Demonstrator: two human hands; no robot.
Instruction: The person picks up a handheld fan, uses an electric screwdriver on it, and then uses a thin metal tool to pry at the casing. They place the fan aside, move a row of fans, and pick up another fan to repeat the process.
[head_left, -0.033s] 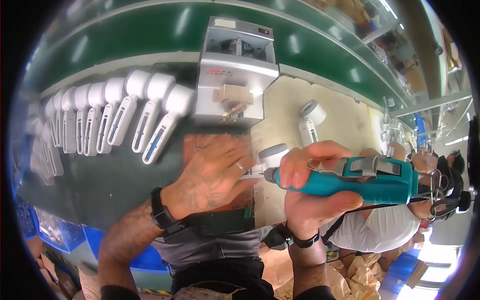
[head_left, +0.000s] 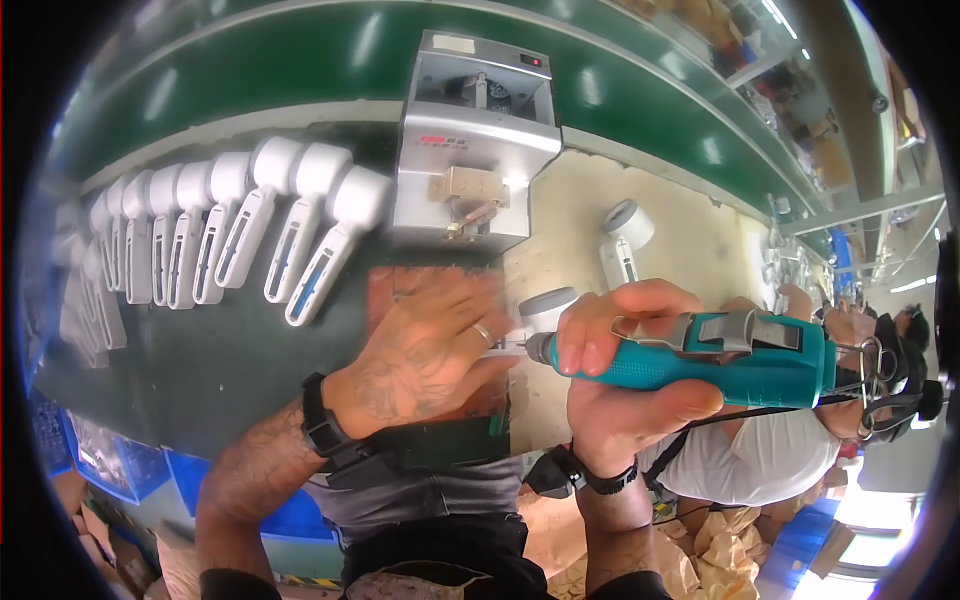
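My right hand (head_left: pixel 612 415) is wrapped round a teal electric screwdriver (head_left: pixel 755 378), held level with its bit pointing left. My left hand (head_left: pixel 410 365), smeared at the fingers, closes on a white plastic piece (head_left: pixel 508 349), of which only a sliver shows between thumb and fingers. The bit tip meets or nearly meets this piece; contact cannot be made out. Just beyond my right fingers is a white round head with a grey rim (head_left: pixel 546 303); whether it joins the held piece is hidden. A reddish-brown mat (head_left: pixel 480 402) lies beneath my left hand.
A silver screw feeder (head_left: pixel 462 150) stands behind my hands. Several white round-headed handles (head_left: pixel 325 275) line the dark mat at left; another white handle with a round head (head_left: pixel 622 240) lies at right. Blue bins (head_left: pixel 115 460) sit below the table edge. A person in white (head_left: pixel 760 450) is at right.
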